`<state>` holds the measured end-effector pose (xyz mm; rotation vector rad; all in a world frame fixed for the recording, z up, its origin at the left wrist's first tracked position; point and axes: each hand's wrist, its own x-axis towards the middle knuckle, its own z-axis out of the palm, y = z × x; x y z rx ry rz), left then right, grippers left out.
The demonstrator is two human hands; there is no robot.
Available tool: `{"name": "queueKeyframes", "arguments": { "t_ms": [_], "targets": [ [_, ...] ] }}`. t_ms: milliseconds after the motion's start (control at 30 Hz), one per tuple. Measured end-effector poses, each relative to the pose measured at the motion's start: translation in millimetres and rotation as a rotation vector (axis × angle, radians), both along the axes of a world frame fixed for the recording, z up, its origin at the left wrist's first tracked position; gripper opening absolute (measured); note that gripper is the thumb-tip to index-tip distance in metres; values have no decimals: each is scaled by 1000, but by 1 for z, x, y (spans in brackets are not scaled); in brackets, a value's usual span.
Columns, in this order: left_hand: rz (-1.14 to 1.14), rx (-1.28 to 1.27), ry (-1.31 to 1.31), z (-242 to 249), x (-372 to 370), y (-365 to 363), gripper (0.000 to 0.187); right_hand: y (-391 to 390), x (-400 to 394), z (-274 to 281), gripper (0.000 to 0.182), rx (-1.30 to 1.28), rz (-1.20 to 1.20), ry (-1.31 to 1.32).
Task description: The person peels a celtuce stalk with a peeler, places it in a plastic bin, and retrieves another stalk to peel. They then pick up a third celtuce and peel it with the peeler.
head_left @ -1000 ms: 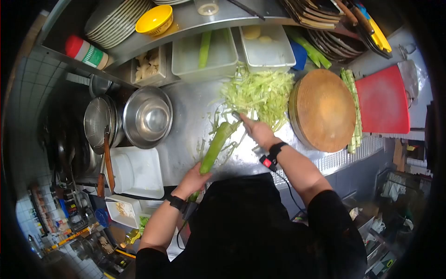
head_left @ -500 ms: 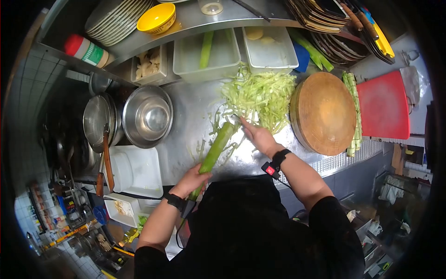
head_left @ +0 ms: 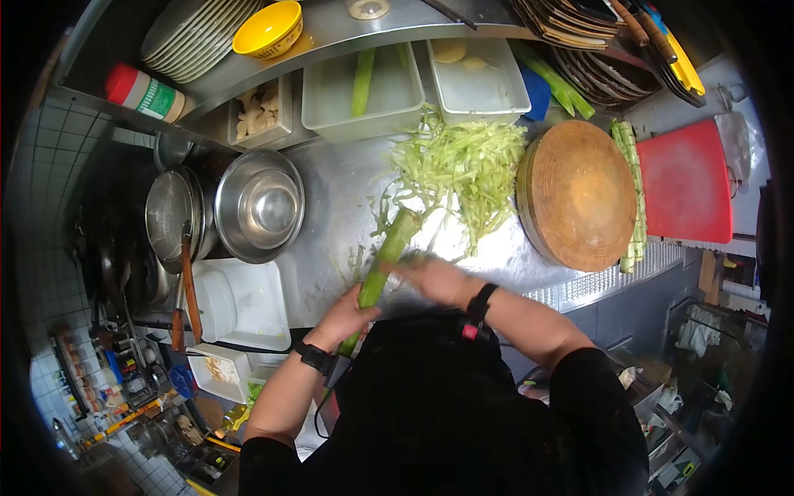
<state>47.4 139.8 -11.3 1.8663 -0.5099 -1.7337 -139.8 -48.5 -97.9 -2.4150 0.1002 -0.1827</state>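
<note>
The left hand (head_left: 347, 312) is closed around the lower end of a long green vegetable stalk (head_left: 387, 255) and holds it slanted over the steel counter (head_left: 331, 207), with the upper end pointing away from the person. The right hand (head_left: 434, 277) lies against the middle of the stalk, just beside the left hand; it is blurred, so one cannot tell how far it is open or whether it holds a tool. A black band with a red tag (head_left: 476, 307) sits on the right wrist.

Beyond the far tip of the stalk, a heap of pale green shreds (head_left: 463, 169) is spread on the counter. To the right of the right hand lies a round wooden chopping board (head_left: 579, 194), and further right a red rectangular board (head_left: 685, 183). Left of the left hand stands a white rectangular tub (head_left: 244, 306), and beyond it a shiny steel bowl (head_left: 260, 207). A yellow bowl (head_left: 266, 29) rests on the shelf above.
</note>
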Motion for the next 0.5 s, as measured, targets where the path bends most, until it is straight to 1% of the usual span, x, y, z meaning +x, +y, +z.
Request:
{"name": "queueKeyframes", "arguments": {
  "t_ms": [33, 67, 100, 167, 200, 233, 267, 300, 333, 367, 433, 467, 500],
  "targets": [
    [-4, 7, 0, 3, 0, 1, 49, -15, -6, -67, 64, 252, -190, -25],
    [-15, 27, -32, 5, 0, -1, 47, -49, -2, -28, 63, 368, -427, 293],
    [-23, 42, -67, 7, 0, -4, 45, -83, -11, -30, 67, 386, -488, 420],
    [-36, 46, -90, 6, 0, 1, 45, -91, -13, 1, 59, 190, -447, 471],
    [-28, 38, -115, 6, 1, -4, 45, -87, -9, -1, 60, 91, -406, 419],
    [-24, 35, -114, 5, 0, -5, 45, -67, -10, -4, 61, 7, -365, 378],
    [-19, 39, -95, 5, 0, -5, 47, -50, -6, 6, 62, 111, -349, 343],
    [-15, 47, -76, 6, 0, -4, 48, -33, -2, 10, 65, 47, -293, 28],
    [-17, 52, -74, 6, 0, -4, 48, -26, 0, 14, 63, 87, -205, 153],
    [-21, 47, -82, 7, -1, -4, 48, -22, 3, 31, 61, 128, -119, 276],
    [-32, 46, -87, 7, -1, -4, 48, -36, -4, -7, 57, 101, -121, 220],
    [-53, 51, -120, 7, -2, -3, 49, -54, -1, -21, 55, 391, -392, 517],
    [-74, 49, -158, 8, -2, -5, 50, -79, -5, -22, 58, 46, -405, 500]
  ]
}}
